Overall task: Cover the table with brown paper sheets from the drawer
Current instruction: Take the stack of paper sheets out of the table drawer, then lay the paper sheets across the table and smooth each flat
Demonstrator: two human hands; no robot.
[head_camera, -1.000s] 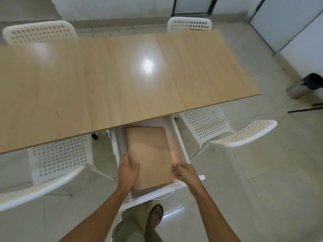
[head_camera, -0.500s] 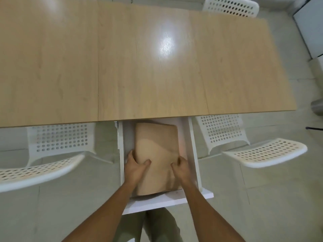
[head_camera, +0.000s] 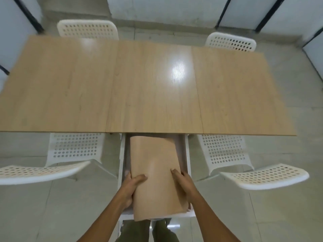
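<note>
Over the drawer (head_camera: 187,151), both hands' fingers (head_camera: 139,178) now lift the paper stack (head_camera: 154,173).

Left hand (head_camera: 130,188), right hand (head_camera: 183,185) grip brown paper sheets (head_camera: 154,173) over open drawer (head_camera: 186,154).

Four white perforated chairs (head_camera: 78,149) surround one wooden table (head_camera: 139,88); beneath it, one open drawer (head_camera: 187,154), one paper stack (head_camera: 153,172), two hands (head_camera: 130,187).

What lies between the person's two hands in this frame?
The folded stack of brown paper sheets, gripped by the left hand and right hand above the open drawer, in the head view.
</note>
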